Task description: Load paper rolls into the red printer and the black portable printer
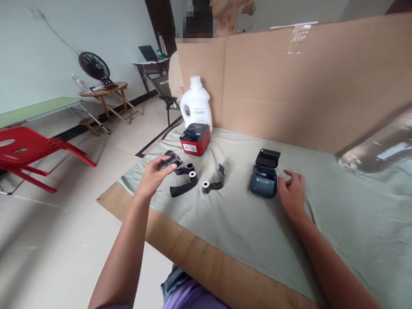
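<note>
Raised above the left part of the cloth, my left hand (154, 174) grips a small dark roll (171, 160), slightly blurred, between thumb and fingers. Just beyond and below it lie several partly unwound rolls of black tape, one black roll (189, 166) and two with white cores, the left tape roll (192, 175) and the right tape roll (206, 185). To the right stands a dark blue portable label printer (263, 182) with its lid (268, 158) raised. Beside the printer's right side is my right hand (292, 191), loosely open and holding nothing; whether it touches the casing, I cannot tell.
Behind the rolls sit a red and black box-shaped printer (197, 140) and a white detergent jug (197, 105). A cardboard panel (277, 81) rises along the back. Plastic-wrapped goods (380, 141) lie at right. A red chair (25, 150) and fan (95, 65) stand left; another person is beyond the panel.
</note>
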The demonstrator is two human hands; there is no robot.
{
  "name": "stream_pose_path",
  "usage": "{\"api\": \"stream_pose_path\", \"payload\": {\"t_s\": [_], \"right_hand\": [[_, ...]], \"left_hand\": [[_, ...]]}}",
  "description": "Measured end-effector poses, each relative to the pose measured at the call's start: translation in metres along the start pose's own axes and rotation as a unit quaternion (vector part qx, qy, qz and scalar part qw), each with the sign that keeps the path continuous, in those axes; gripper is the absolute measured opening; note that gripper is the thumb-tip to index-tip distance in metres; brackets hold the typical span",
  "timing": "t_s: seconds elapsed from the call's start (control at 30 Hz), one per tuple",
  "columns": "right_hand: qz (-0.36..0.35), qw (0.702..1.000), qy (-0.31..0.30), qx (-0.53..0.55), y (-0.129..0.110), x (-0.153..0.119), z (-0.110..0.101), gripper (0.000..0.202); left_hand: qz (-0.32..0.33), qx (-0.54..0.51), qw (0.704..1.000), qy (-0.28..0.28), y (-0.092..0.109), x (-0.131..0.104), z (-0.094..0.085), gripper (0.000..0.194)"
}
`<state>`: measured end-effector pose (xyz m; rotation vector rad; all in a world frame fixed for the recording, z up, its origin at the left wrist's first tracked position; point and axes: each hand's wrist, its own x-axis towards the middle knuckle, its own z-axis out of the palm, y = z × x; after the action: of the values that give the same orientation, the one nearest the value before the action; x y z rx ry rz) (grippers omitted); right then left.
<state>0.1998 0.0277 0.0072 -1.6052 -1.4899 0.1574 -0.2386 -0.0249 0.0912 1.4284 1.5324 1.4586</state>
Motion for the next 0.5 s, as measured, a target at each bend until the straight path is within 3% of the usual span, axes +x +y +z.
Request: {"api": "stream_pose_path", "payload": {"t_s": [0.1, 0.17, 0.27, 0.37, 0.5], "right_hand": [[-0.072, 0.996, -0.006, 0.054, -0.046, 0.004, -0.027, 0.025], [-0.110, 0.984, -0.071, 0.118, -0.081, 0.004, -0.050, 0.023], [-0.122, 0.956, -0.207, 0.171, -0.116, -0.001, -0.078, 0.025], [-0.090, 0.941, -0.263, 0.191, -0.117, -0.005, -0.092, 0.025], [-0.008, 0.946, -0.233, 0.224, -0.090, 0.004, -0.092, 0.028]], "left_hand": [[0.014, -0.026, 0.992, -0.125, 0.047, -0.004, 0.049, 0.042], [0.018, -0.033, 0.976, -0.215, 0.072, -0.013, 0.092, 0.039], [0.032, -0.069, 0.952, -0.296, 0.094, -0.029, 0.155, 0.036], [0.021, -0.125, 0.936, -0.330, 0.093, -0.040, 0.200, 0.038], [-0.065, -0.222, 0.907, -0.353, 0.064, -0.063, 0.231, 0.057]]}}
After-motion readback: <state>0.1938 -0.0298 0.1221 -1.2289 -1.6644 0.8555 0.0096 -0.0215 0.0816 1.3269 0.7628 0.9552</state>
